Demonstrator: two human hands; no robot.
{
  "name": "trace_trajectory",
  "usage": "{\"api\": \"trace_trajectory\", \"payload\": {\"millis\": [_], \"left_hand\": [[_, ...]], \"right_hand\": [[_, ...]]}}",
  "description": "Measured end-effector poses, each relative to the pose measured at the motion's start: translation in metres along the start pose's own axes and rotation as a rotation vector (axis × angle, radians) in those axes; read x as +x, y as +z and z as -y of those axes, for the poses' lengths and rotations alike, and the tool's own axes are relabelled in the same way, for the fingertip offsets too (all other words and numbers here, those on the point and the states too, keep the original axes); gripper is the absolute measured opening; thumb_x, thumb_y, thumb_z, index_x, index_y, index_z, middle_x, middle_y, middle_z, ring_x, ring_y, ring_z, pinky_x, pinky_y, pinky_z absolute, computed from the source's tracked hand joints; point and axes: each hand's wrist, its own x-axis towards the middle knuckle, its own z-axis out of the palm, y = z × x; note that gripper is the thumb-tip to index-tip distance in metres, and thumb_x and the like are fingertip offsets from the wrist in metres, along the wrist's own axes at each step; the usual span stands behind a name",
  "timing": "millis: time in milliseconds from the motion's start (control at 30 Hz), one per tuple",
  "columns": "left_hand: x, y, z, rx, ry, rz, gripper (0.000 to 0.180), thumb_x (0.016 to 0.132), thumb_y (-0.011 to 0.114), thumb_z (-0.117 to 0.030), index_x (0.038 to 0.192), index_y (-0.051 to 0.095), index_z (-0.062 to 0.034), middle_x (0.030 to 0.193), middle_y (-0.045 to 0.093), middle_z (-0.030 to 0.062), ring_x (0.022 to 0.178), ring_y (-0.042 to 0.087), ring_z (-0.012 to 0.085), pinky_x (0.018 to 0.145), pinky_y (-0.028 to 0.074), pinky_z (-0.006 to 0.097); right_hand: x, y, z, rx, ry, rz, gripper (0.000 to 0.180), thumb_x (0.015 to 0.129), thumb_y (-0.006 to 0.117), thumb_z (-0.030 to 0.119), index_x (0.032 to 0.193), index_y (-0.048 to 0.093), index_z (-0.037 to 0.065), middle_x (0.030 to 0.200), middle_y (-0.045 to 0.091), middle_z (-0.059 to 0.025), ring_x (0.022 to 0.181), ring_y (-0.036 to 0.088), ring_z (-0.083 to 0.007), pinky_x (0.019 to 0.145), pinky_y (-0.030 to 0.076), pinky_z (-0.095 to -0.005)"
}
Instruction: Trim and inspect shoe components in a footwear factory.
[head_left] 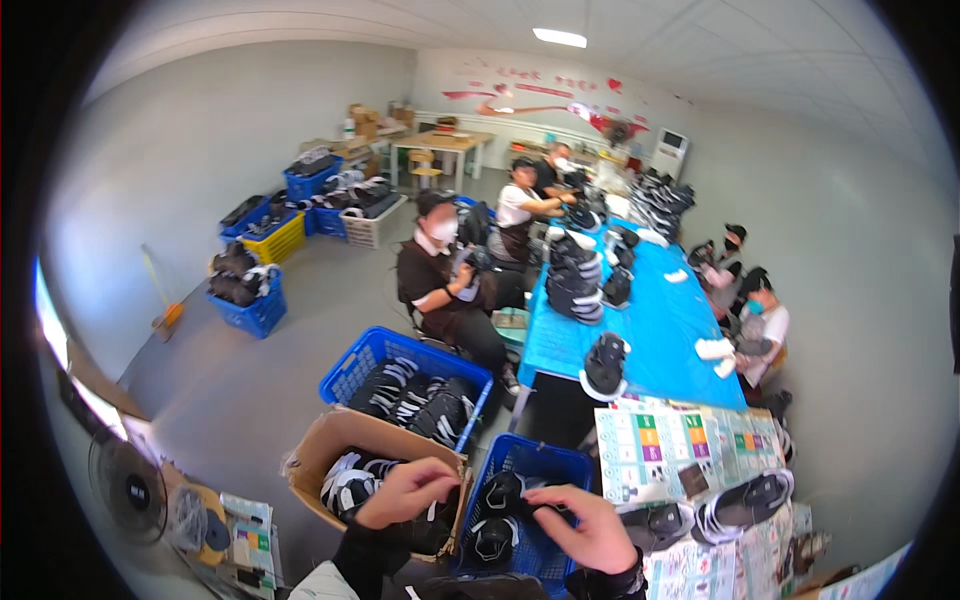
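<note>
My left hand (408, 492) is over the right side of an open cardboard box (322, 440), fingers loosely bent toward the right, with nothing visible in them. Black-and-white shoes (350, 487) lie in that box, partly behind the hand. My right hand (588, 528) reaches over a blue plastic basket (545, 450), its index finger stretched out and the thumb apart. Inside the basket, close to those fingertips, are dark shoes with white trim (492, 540). To the right of my right hand, a pair of black shoes with pale soles (745, 505) rests on printed sheets (640, 450).
A larger blue crate (345, 365) of shoes stands beyond the box. A long table with a blue cover (655, 345) bears stacked shoes; several people sit along both sides. More filled crates (255, 315) are at the far left. A round fan (128, 488) is at the near left.
</note>
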Motion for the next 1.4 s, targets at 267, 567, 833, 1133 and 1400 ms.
{"api": "trace_trajectory", "payload": {"millis": [267, 567, 833, 1133, 1400], "left_hand": [[0.036, -0.034, -0.028, -0.054, -0.07, 0.081, 0.011, 0.103, 0.059, -0.007, 0.096, 0.066, -0.0008, 0.077, 0.06, 0.0007, 0.07, 0.055, 0.0063, 0.064, 0.044, 0.022], [0.035, -0.044, -0.095, -0.679, 0.494, 1.217, 0.038, 0.105, 0.063, -0.026, 0.092, 0.072, 0.0087, 0.083, 0.071, 0.0164, 0.063, 0.066, 0.029, 0.057, 0.055, 0.037], [0.038, 0.088, -0.161, -0.627, 0.426, 1.323, 0.029, 0.098, 0.075, -0.022, 0.079, 0.066, -0.0021, 0.074, 0.065, 0.0129, 0.055, 0.063, 0.0263, 0.048, 0.045, 0.04], [0.049, 0.179, -0.149, -0.859, 0.481, 1.326, 0.018, 0.097, 0.072, -0.005, 0.095, 0.066, 0.0119, 0.081, 0.066, 0.0218, 0.067, 0.067, 0.0377, 0.055, 0.055, 0.043], [0.036, 0.185, -0.17, -0.914, 0.645, 1.275, 0.026, 0.101, 0.069, -0.015, 0.089, 0.063, 0.0068, 0.078, 0.064, 0.0201, 0.062, 0.062, 0.0363, 0.052, 0.051, 0.042]], "right_hand": [[0.021, -0.012, 0.064, -0.983, -0.42, -0.643, 0.007, 0.076, 0.074, 0.021, 0.082, 0.071, 0.02, 0.16, 0.04, -0.0336, 0.152, 0.022, -0.0615, 0.121, 0.011, -0.0745], [-0.011, -0.052, 0.054, -0.121, -0.397, -0.205, 0.038, 0.088, 0.07, 0.032, 0.113, 0.069, 0.003, 0.15, 0.049, -0.0359, 0.148, 0.038, -0.0531, 0.12, 0.026, -0.0645], [-0.103, -0.042, 0.084, 0.717, -0.075, 0.301, 0.072, 0.097, 0.076, 0.018, 0.157, 0.042, -0.001, 0.095, 0.072, -0.0085, 0.073, 0.063, -0.0136, 0.06, 0.046, -0.0289], [-0.163, -0.138, 0.084, 0.47, -0.225, 0.179, 0.024, 0.093, 0.079, 0.008, 0.073, 0.067, 0.003, 0.065, 0.061, -0.0083, 0.053, 0.058, -0.0259, 0.049, 0.039, -0.0367], [-0.145, -0.126, 0.005, 1.212, -0.648, 0.473, 0.032, 0.092, 0.066, 0.006, 0.119, 0.062, -0.012, 0.122, 0.066, -0.0256, 0.109, 0.064, -0.036, 0.096, 0.049, -0.0417]]}}
